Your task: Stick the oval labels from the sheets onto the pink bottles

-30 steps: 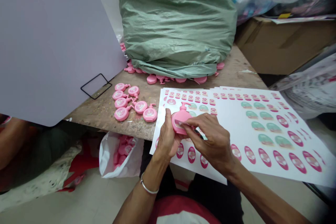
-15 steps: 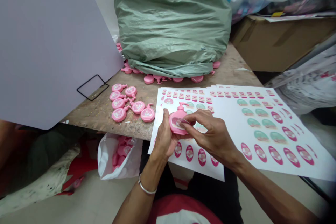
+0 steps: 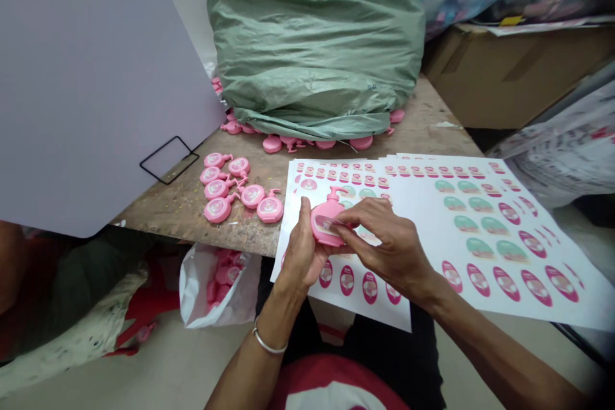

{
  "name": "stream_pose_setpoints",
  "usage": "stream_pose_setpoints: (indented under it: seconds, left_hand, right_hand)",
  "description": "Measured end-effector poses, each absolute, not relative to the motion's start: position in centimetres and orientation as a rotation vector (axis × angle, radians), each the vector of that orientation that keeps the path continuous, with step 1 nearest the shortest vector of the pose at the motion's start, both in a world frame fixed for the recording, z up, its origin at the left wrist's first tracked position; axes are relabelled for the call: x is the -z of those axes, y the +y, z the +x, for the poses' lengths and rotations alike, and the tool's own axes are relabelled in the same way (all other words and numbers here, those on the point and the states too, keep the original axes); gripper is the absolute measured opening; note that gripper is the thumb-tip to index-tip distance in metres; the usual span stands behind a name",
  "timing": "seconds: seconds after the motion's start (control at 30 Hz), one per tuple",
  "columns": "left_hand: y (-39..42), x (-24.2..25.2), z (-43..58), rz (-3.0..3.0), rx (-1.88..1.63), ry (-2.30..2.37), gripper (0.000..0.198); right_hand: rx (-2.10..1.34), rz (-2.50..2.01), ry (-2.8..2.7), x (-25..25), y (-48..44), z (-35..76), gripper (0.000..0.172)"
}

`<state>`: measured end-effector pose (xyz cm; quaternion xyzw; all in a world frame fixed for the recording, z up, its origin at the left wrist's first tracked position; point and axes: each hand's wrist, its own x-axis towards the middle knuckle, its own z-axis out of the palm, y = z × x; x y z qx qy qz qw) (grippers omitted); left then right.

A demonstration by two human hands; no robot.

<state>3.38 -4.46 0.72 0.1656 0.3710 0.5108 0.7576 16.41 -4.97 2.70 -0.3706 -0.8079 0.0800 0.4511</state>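
My left hand (image 3: 302, 250) grips a small pink toy pump bottle (image 3: 327, 221) from its left side, held above the sticker sheets (image 3: 480, 230). My right hand (image 3: 389, 246) pinches a sticker and presses it onto the front of that bottle with thumb and fingertips. Both hands are closed around the bottle. The sheets under them carry rows of pink and green oval stickers. A group of several finished pink bottles (image 3: 235, 189) with labels lies on the wooden table (image 3: 192, 205) to the left.
A large green plastic sack (image 3: 312, 38) stands at the back of the table with more pink bottles under its edge. A grey board (image 3: 86, 77) leans at the left. A white bag of pink bottles (image 3: 216, 282) hangs below the table edge. Cardboard boxes (image 3: 519, 77) stand at the right.
The bottle and both hands stay in place; my right fingers have shifted slightly over the sticker on the bottle's front. The view has drifted a little.
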Motion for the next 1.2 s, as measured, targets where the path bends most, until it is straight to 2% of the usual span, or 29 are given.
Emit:
stream_pose_setpoints:
  seconds: [0.7, 0.87, 1.2]
  left_hand:
    - [-4.6, -0.8, 3.2, 0.454, -1.133, 0.795, 0.049]
    - [-5.1, -1.4, 2.0, 0.563, -1.071, 0.605, 0.032]
    - [-5.4, -1.4, 0.6, 0.621, -0.999, 0.518, 0.04]
  right_hand:
    - [-0.103, -0.947, -2.054, -2.3, -5.1, 16.6, 0.01]
    - [-0.191, -0.955, -2.029, -2.7, -4.5, 17.1, 0.006]
    - [-0.343, -0.983, -2.015, -3.3, -4.6, 17.2, 0.007]
